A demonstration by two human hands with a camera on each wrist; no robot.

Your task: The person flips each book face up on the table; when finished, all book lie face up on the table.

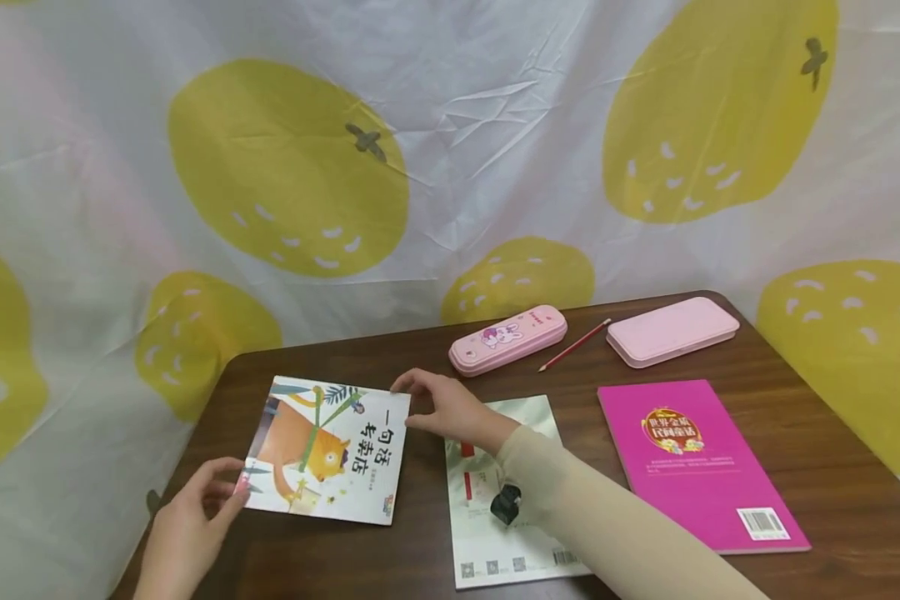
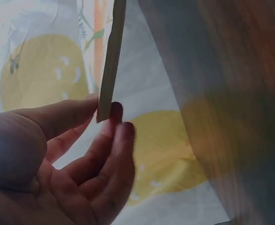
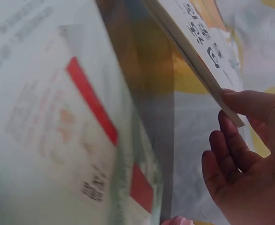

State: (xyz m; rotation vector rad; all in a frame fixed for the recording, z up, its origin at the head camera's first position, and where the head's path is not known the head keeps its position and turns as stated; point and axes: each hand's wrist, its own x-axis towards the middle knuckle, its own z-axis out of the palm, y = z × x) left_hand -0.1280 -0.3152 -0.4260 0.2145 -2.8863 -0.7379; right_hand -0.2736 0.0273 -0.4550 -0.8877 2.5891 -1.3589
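A thin picture book [image 1: 322,450] with an orange animal on its cover sits at the left of the dark wooden table [image 1: 832,467]. My left hand [image 1: 232,487] pinches its near left corner. In the left wrist view the thumb and fingertips of the left hand [image 2: 104,115] close on the book's edge [image 2: 113,56], which is raised off the table. My right hand [image 1: 412,400] holds the far right corner. The right wrist view shows the right hand [image 3: 231,110] with its thumb over the corner of the book [image 3: 193,42] and its fingers curled beneath.
A white and green booklet [image 1: 495,517] lies under my right forearm. A magenta book [image 1: 690,458] lies to the right. At the back are a pink rabbit pencil case [image 1: 508,337], a red pencil [image 1: 574,345] and a plain pink case [image 1: 671,330]. A fruit-print cloth hangs behind.
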